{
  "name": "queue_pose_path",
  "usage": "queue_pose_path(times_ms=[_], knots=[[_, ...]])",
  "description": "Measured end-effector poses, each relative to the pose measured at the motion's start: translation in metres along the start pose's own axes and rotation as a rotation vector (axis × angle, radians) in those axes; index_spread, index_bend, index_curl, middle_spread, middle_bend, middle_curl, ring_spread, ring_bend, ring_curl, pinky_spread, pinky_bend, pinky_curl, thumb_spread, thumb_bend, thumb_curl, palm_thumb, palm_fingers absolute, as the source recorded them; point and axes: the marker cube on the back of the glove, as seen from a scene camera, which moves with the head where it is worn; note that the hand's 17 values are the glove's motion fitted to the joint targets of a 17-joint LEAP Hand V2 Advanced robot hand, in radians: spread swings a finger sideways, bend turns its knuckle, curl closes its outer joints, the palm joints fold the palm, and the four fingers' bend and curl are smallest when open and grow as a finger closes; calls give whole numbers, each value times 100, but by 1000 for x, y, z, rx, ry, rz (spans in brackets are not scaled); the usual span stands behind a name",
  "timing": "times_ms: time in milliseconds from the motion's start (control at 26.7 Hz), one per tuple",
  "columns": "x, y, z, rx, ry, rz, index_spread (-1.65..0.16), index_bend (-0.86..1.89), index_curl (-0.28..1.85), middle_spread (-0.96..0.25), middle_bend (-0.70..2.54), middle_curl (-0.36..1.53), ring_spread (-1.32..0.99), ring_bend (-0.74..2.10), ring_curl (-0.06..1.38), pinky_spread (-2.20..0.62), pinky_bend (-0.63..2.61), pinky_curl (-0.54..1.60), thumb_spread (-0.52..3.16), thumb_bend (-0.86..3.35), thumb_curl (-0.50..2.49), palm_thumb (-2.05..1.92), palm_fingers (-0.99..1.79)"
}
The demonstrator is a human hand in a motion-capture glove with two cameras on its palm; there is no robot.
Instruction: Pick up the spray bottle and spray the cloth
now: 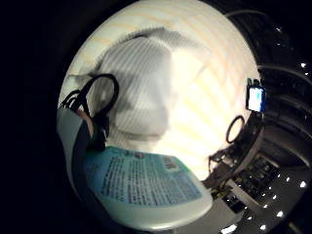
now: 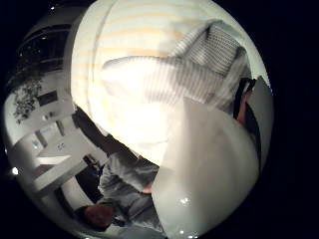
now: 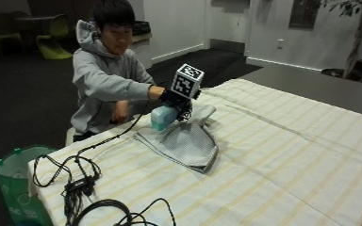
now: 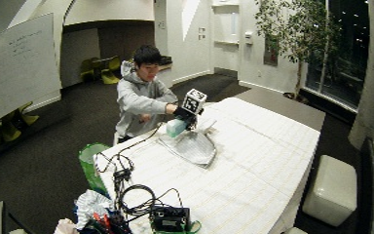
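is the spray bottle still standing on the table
No, the gloved right hand holds the spray bottle up in the air, above the grey cloth lying on the table.

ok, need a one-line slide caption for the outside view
Gloved right hand holds a pale spray bottle above a folded striped cloth on the striped tablecloth.

From my remote feed it looked like an office lounge: a whiteboard (image 4: 18,68) on the wall, green chairs (image 4: 102,66), a potted tree (image 4: 297,29) by tall windows.
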Motion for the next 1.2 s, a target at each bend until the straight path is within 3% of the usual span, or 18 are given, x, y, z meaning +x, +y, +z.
queue_pose_path(times_ms=[637, 937, 1199], knots=[[-170, 7, -106, 415, -664, -592, -19, 55, 58, -5, 68, 51, -18, 58, 46, -26, 35, 43, 10, -3, 74, 95, 139], [-213, -25, -80, 500, -1078, -708, -19, 55, 59, -5, 68, 51, -18, 58, 46, -26, 35, 43, 10, -3, 75, 95, 139], [-252, -67, -5, 468, -1145, -706, -17, 54, 59, -4, 66, 51, -17, 57, 46, -26, 37, 43, 10, -3, 75, 95, 137]])
